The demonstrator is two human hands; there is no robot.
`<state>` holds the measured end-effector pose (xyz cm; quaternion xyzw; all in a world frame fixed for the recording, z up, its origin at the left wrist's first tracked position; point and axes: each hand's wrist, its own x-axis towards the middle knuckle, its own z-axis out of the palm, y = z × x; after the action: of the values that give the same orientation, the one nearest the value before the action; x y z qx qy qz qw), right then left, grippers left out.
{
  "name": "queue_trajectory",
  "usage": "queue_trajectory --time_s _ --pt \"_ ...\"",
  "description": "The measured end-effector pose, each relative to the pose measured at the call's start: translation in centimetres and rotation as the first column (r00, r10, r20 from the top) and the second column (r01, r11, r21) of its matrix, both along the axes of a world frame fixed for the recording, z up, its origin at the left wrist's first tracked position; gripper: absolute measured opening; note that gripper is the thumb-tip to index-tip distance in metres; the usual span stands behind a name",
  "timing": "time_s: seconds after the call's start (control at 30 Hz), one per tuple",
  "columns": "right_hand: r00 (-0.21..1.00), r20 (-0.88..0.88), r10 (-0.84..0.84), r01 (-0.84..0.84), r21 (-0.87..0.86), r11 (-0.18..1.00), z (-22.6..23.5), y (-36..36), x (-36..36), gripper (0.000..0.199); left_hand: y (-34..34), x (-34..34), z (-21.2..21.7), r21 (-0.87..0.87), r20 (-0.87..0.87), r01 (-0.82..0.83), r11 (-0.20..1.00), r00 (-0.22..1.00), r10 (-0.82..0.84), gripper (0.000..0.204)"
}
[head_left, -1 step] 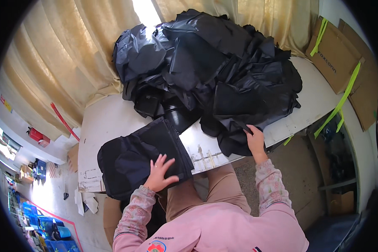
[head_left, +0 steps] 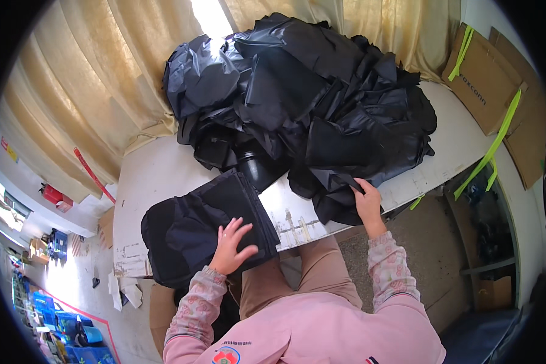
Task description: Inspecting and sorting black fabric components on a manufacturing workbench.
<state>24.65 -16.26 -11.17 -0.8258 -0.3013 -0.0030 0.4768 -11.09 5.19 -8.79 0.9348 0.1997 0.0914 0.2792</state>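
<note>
A flat stack of black fabric pieces (head_left: pixel 191 233) lies at the table's near left and overhangs its front edge. Over its right part is my left hand (head_left: pixel 229 246), fingers spread and holding nothing; whether it touches the cloth I cannot tell. My right hand (head_left: pixel 369 200) has its fingers closed on the edge of a black fabric piece (head_left: pixel 337 203), at the near right side of a big heap. That heap of crumpled black fabric (head_left: pixel 285 91) fills the back of the table. My right fingertips are partly hidden by the cloth.
The white table (head_left: pixel 142 182) has a worn, marked front edge. Behind it hang beige curtains (head_left: pixel 103 79). Cardboard sheets (head_left: pixel 488 85) with yellow-green straps lean at the right. On the left are a red fire extinguisher (head_left: pixel 53 195) and blue bins (head_left: pixel 48 309) on the floor.
My right hand has shifted very slightly up and left, with the held cloth edge moving along. My left hand has moved slightly, fingers still spread.
</note>
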Motion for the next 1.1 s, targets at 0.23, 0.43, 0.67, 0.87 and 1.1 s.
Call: queue_trajectory --time_s 0.23,0.43,0.67,0.87,1.1 --pt "0.748 -0.418 0.516 -0.069 0.723 0.687 7.0 3.0 -6.5 0.019 -7.1 8.8 1.1 -0.607 0.388 0.268 0.749 0.921 -0.015 0.073" --pt "0.566 -0.466 0.681 0.021 0.833 0.553 11.0 1.3 -7.2 0.02 -6.0 9.1 3.4 -0.877 0.41 0.404 0.26 0.911 -0.031 0.053" --pt "0.565 -0.455 0.688 0.067 0.856 0.512 13.0 0.0 -4.7 0.034 -5.4 8.7 3.1 -0.865 0.373 0.203 0.459 0.872 0.317 0.026" --pt "0.526 -0.358 0.771 0.077 0.923 0.376 14.4 -2.8 -1.8 0.046 -2.9 9.5 1.5 -0.801 0.341 0.009 0.599 0.829 0.443 0.035" --pt "0.488 -0.294 0.822 -0.031 0.935 0.352 15.8 -3.9 -1.9 0.031 -1.8 12.9 1.4 -0.681 0.369 -0.046 0.731 0.841 0.396 0.075"
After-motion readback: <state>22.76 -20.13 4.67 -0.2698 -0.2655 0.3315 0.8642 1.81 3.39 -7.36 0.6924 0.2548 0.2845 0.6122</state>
